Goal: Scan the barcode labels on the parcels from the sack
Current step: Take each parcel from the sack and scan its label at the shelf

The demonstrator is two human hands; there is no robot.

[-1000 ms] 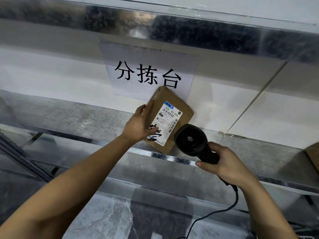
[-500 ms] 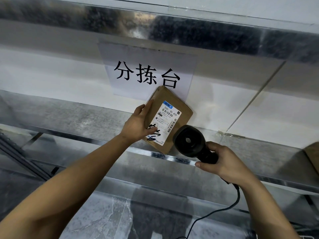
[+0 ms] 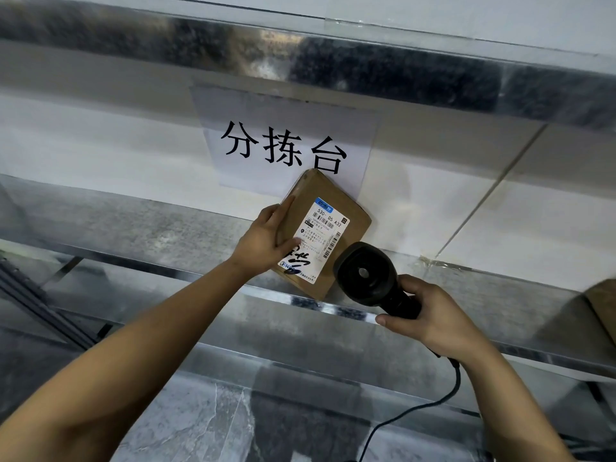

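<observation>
Right hand (image 3: 436, 323) grips the handle of a black corded scanner (image 3: 368, 276), its head just beyond the knuckles and beside the brown parcel (image 3: 346, 211), which the left hand (image 3: 266, 240) holds, thumb on the label (image 3: 321, 238), against the wall sign (image 3: 283, 141).

Brown parcel (image 3: 346, 211), blk scanner (image 3: 366, 273)
</observation>
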